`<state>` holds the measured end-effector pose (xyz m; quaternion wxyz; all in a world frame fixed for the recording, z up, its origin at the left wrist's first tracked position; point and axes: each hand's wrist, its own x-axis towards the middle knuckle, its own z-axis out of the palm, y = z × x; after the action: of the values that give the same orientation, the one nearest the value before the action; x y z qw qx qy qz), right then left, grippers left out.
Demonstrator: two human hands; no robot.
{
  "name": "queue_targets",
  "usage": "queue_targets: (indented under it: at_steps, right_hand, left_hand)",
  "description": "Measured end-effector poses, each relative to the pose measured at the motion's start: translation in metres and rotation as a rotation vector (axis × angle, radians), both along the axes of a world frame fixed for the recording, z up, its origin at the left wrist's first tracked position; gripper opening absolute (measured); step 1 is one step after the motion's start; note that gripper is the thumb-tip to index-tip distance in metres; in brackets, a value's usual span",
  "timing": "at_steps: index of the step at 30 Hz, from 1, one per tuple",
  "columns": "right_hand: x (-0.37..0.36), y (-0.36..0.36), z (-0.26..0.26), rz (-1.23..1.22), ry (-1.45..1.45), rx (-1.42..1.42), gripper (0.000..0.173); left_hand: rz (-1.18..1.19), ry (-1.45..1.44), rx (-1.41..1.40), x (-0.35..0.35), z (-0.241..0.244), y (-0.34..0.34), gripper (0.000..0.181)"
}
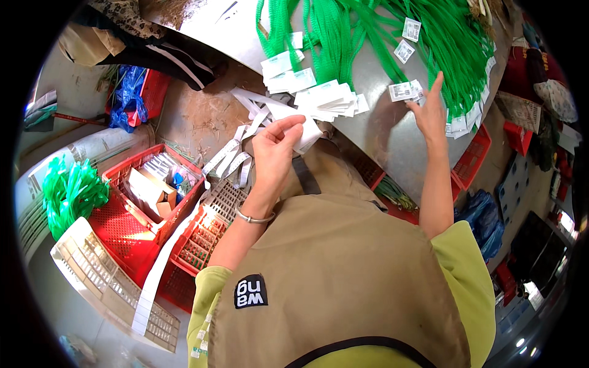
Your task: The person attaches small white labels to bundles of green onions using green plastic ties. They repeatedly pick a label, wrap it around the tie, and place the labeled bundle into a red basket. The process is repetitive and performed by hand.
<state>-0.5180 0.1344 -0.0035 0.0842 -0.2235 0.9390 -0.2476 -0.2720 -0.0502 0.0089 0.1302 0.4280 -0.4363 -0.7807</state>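
My left hand [278, 149] pinches a white label strip [309, 138] between thumb and fingers, just off the table's near edge. My right hand [431, 115] is over the metal table [391, 133] with thumb and index finger apart. Its thumb is beside a printed white label [400, 91] at the end of a green mesh sleeve [379, 50]; whether it touches is unclear. Bunches of green mesh netting [333, 46] lie across the table, with overlapping white labels [329, 99] at their near ends. A larger bundle of green mesh [453, 60] spreads right of my right hand.
On my left are a red crate [161, 218] holding a cardboard box [146, 195], green plastic strips [73, 195] and a pale plastic crate [110, 285]. Loose label strip [158, 271] trails over the crates. Another person's striped trouser leg [177, 62] is beyond the table's left side.
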Motion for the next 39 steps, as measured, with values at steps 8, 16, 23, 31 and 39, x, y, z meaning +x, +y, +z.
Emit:
queue_targets:
  at_steps: [8, 16, 23, 31, 39]
  right_hand:
    - [0.117, -0.062, 0.039, 0.545, -0.584, -0.483, 0.017]
    - [0.102, -0.068, 0.020, 0.193, -0.815, -0.554, 0.008]
    - [0.047, -0.082, -0.043, 0.440, -0.020, -0.379, 0.014]
    - [-0.019, -0.024, 0.044, 0.195, 0.173, -0.081, 0.046]
    - [0.119, -0.066, 0.035, 0.573, -0.658, -0.520, 0.018]
  left_hand:
    - [-0.008, -0.049, 0.032, 0.000, 0.012, -0.002, 0.021]
    - [0.266, -0.082, 0.194, -0.002, -0.006, -0.010, 0.026]
    - [0.107, -0.069, -0.192, -0.002, -0.007, 0.002, 0.024]
    - [0.047, 0.031, -0.077, 0.013, 0.004, -0.003, 0.019]
    - [0.053, 0.000, 0.025, 0.006, 0.008, 0.001, 0.023]
